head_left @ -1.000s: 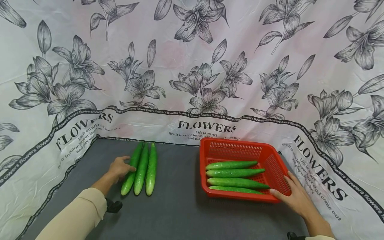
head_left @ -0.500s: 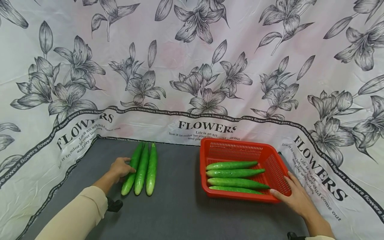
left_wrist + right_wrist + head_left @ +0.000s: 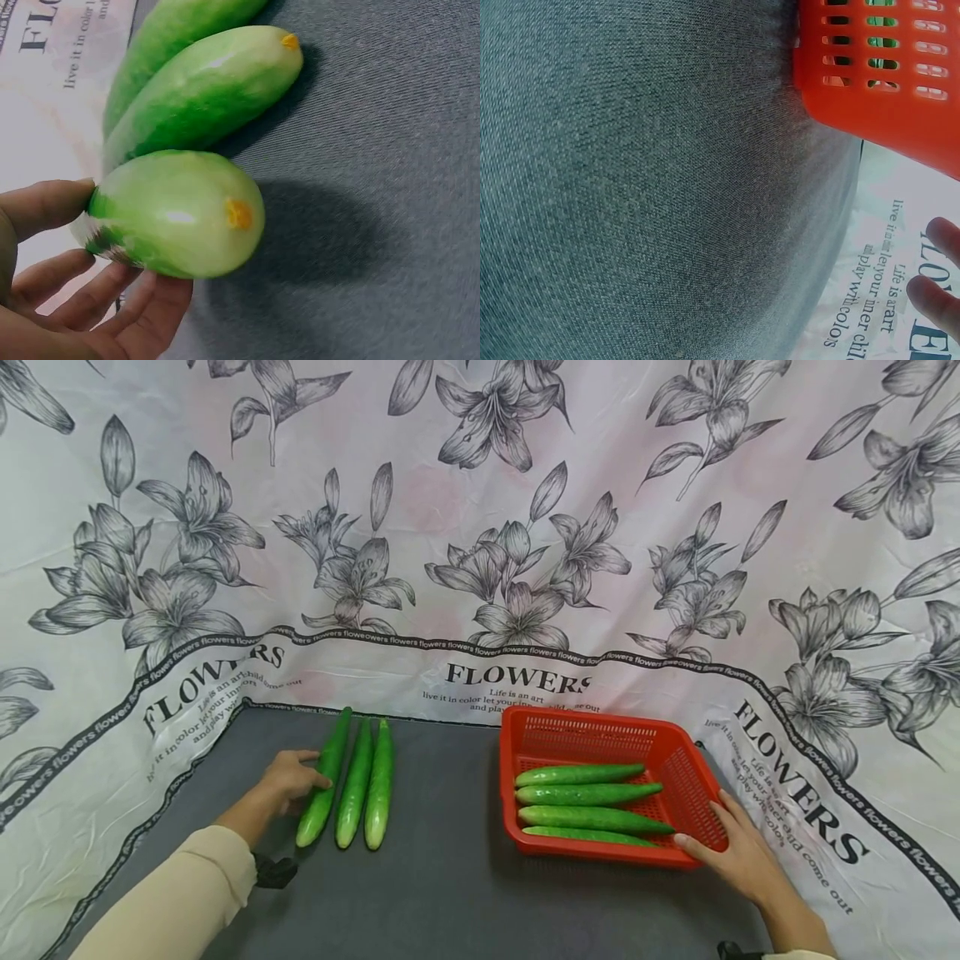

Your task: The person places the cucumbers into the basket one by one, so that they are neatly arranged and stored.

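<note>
Gripping the leftmost cucumber (image 3: 323,779) with curled left hand (image 3: 288,779), right hand (image 3: 738,853) resting flat-fingered against red basket (image 3: 517,793) corner

Three cucumbers (image 3: 352,777) left of basket (image 3: 678,768), four more (image 3: 588,803) inside.

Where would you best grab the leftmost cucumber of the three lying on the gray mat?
Probably round its middle, from the open left side. The leftmost cucumber lies lengthwise, close against its neighbor on the right, so only the left flank is free. The left hand already grips it there, thumb over the top and fingers underneath.
</note>
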The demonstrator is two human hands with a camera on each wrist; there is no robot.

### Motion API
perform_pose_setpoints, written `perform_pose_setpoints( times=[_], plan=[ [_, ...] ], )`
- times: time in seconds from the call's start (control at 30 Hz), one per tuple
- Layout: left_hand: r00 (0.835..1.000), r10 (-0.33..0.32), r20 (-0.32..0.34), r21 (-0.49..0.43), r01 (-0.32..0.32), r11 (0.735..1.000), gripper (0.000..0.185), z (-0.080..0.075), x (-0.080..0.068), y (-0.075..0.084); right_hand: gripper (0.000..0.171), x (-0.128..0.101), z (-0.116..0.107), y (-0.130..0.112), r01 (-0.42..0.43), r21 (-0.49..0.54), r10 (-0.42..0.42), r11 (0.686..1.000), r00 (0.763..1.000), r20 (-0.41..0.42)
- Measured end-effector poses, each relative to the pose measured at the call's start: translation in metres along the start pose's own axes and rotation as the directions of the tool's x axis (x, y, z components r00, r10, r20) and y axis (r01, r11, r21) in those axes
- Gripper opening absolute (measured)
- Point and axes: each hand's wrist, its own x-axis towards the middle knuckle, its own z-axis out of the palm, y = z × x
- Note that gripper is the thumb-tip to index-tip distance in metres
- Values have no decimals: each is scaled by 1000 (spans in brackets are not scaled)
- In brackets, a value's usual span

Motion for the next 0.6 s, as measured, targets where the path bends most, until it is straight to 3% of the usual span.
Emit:
perform_pose_setpoints(
  times=[0.13,0.4,0.6],
  plan=[
    [1000,4,21,-53,-3,999,76,-5,-6,9,81,-1,1,0,7,0,-7,1000,1000,-11],
    [997,40,60,-80,-36,996,75,-11,-17,36,82,0,0,-1,-9,-4,9,1000,1000,3],
    [990,70,126,-79,-60,995,77,-11,-23,54,82,0,1,0,-5,-4,5,1000,1000,-2]
  ],
)
